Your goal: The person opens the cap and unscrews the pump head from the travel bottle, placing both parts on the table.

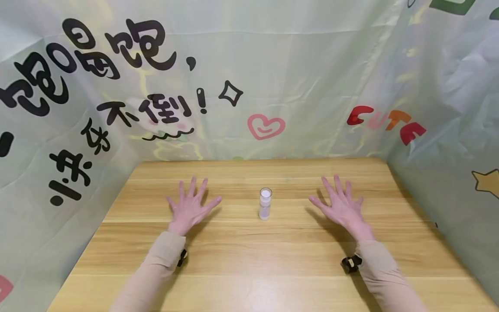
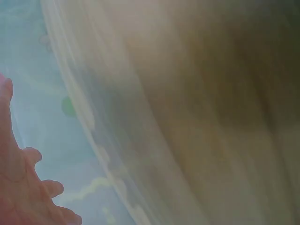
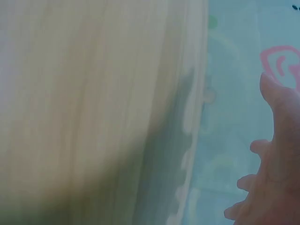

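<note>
A small clear cylinder with whitish contents (image 1: pixel 265 204) stands upright on the wooden table (image 1: pixel 265 260), between my two hands; its exact kind is too small to tell. To its left, my left hand (image 1: pixel 189 210) is spread wide with straight fingers and holds nothing. My right hand (image 1: pixel 343 208) is spread the same way on the other side, also holding nothing. Both hands are apart from the cylinder and cast shadows on the tabletop. In the wrist views, part of the left hand (image 2: pixel 23 183) and part of the right hand (image 3: pixel 276 154) show at the frame edges.
A pale printed cloth (image 1: pixel 312 86) with dark lettering and a pink heart hangs behind the table and along both sides. Each wrist carries a dark strapped device, such as the right one (image 1: pixel 351 263). The table's back edge meets the cloth.
</note>
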{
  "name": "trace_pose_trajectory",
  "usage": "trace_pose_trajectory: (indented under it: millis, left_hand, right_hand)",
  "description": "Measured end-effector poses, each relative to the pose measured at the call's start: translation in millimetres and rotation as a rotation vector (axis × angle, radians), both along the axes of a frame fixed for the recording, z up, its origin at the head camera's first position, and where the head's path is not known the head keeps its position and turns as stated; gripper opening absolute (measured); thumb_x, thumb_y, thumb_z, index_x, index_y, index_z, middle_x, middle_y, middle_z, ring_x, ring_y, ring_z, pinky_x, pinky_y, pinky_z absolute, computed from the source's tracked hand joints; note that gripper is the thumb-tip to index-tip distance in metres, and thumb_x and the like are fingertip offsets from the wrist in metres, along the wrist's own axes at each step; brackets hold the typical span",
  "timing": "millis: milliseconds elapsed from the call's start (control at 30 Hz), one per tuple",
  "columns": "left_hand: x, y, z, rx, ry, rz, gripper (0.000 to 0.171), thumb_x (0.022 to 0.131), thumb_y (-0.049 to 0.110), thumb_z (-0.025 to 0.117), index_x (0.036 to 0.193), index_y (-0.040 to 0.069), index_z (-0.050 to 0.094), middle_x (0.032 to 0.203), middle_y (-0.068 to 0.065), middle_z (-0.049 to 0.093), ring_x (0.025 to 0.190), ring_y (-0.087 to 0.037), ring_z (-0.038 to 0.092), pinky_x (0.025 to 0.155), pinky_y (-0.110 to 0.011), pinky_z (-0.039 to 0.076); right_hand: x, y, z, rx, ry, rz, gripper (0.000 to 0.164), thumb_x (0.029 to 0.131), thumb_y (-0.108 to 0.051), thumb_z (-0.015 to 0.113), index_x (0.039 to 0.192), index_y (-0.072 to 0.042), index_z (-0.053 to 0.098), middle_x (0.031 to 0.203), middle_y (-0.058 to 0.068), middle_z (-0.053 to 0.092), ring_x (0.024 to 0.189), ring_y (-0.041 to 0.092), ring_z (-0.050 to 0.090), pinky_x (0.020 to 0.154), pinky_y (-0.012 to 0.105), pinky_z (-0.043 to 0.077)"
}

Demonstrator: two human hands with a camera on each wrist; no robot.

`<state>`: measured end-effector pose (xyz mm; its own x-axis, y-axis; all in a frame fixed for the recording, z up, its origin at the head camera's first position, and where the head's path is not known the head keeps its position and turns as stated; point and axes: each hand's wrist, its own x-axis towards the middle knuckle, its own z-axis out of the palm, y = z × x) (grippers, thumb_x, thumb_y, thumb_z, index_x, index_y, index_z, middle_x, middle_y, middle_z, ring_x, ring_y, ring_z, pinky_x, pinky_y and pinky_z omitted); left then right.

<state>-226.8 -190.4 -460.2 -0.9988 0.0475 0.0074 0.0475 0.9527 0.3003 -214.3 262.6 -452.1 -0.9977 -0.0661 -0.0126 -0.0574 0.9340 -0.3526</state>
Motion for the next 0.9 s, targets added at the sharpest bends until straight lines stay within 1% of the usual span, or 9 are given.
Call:
trace_pose_trajectory:
  millis: [133, 233, 367, 533, 700, 767, 833, 900]
  left_hand:
    - [-0.2, 14, -2.0, -0.001, -0.008, -0.023, 0.093, 0.086, 0.088, 0.028, 0.161, 0.037, 0.006, 0.171, -0.002, -0.007, 0.155, -0.047, -0.008, 0.105, -0.087, -0.002]
    - [0.1, 24, -2.4, 0.003, -0.003, -0.040, 0.093, 0.086, 0.088, 0.027, 0.161, 0.038, 0.008, 0.171, -0.001, -0.004, 0.155, -0.046, -0.005, 0.106, -0.087, 0.000]
    - [0.8, 37, -1.9, 0.008, -0.005, -0.062, 0.092, 0.086, 0.088, 0.029, 0.161, 0.038, 0.009, 0.171, -0.002, -0.001, 0.156, -0.046, -0.004, 0.108, -0.085, 0.000]
    - [1.9, 53, -2.2, 0.025, -0.008, -0.112, 0.090, 0.088, 0.083, 0.034, 0.161, 0.037, 0.011, 0.171, -0.004, 0.005, 0.156, -0.045, 0.000, 0.111, -0.083, 0.003]
    - [2.7, 68, -2.3, 0.101, -0.003, -0.183, 0.086, 0.093, 0.071, 0.046, 0.162, 0.031, 0.014, 0.170, -0.011, 0.014, 0.155, -0.046, 0.008, 0.116, -0.077, 0.007]
    - [2.7, 73, -1.8, 0.148, -0.008, -0.214, 0.085, 0.094, 0.064, 0.050, 0.162, 0.028, 0.015, 0.169, -0.013, 0.017, 0.155, -0.046, 0.011, 0.117, -0.075, 0.008]
    - [2.8, 78, -0.9, 0.216, -0.013, -0.249, 0.083, 0.095, 0.057, 0.055, 0.162, 0.023, 0.018, 0.168, -0.014, 0.021, 0.155, -0.045, 0.013, 0.118, -0.074, 0.008]
    - [2.4, 82, -1.0, 0.305, -0.036, -0.287, 0.083, 0.095, 0.046, 0.060, 0.162, 0.018, 0.019, 0.167, -0.015, 0.022, 0.155, -0.044, 0.014, 0.120, -0.071, 0.007]
  right_hand:
    - [-0.1, -15, 0.1, 0.000, 0.012, 0.022, 0.094, 0.092, -0.077, 0.037, 0.163, -0.025, 0.004, 0.168, 0.015, -0.014, 0.150, 0.058, -0.009, 0.099, 0.090, -0.006]
    - [-0.8, -26, 0.6, -0.002, 0.021, 0.035, 0.094, 0.092, -0.077, 0.038, 0.163, -0.025, 0.006, 0.169, 0.016, -0.011, 0.151, 0.056, -0.008, 0.101, 0.089, -0.006]
    - [-2.8, -39, 2.4, -0.005, 0.030, 0.050, 0.092, 0.092, -0.077, 0.038, 0.163, -0.027, 0.007, 0.169, 0.015, -0.009, 0.152, 0.054, -0.009, 0.104, 0.087, -0.005]
    - [-3.9, -56, 4.4, -0.021, 0.043, 0.073, 0.091, 0.092, -0.077, 0.038, 0.163, -0.028, 0.009, 0.170, 0.011, -0.006, 0.153, 0.050, -0.007, 0.107, 0.085, -0.003]
    - [-1.6, -75, 10.0, -0.097, 0.078, 0.125, 0.085, 0.095, -0.071, 0.040, 0.163, -0.026, 0.013, 0.171, 0.009, 0.000, 0.156, 0.045, -0.002, 0.112, 0.081, 0.001]
    - [-0.1, -83, 13.1, -0.119, 0.113, 0.154, 0.081, 0.097, -0.067, 0.041, 0.162, -0.024, 0.016, 0.170, 0.011, 0.006, 0.156, 0.043, 0.004, 0.114, 0.079, 0.004]
    - [1.9, -90, 16.4, -0.147, 0.159, 0.187, 0.077, 0.099, -0.061, 0.042, 0.162, -0.022, 0.020, 0.169, 0.013, 0.013, 0.156, 0.043, 0.011, 0.117, 0.075, 0.007]
    - [4.0, -97, 19.6, -0.186, 0.204, 0.222, 0.072, 0.101, -0.056, 0.043, 0.161, -0.021, 0.024, 0.168, 0.014, 0.021, 0.154, 0.041, 0.020, 0.119, 0.072, 0.012]
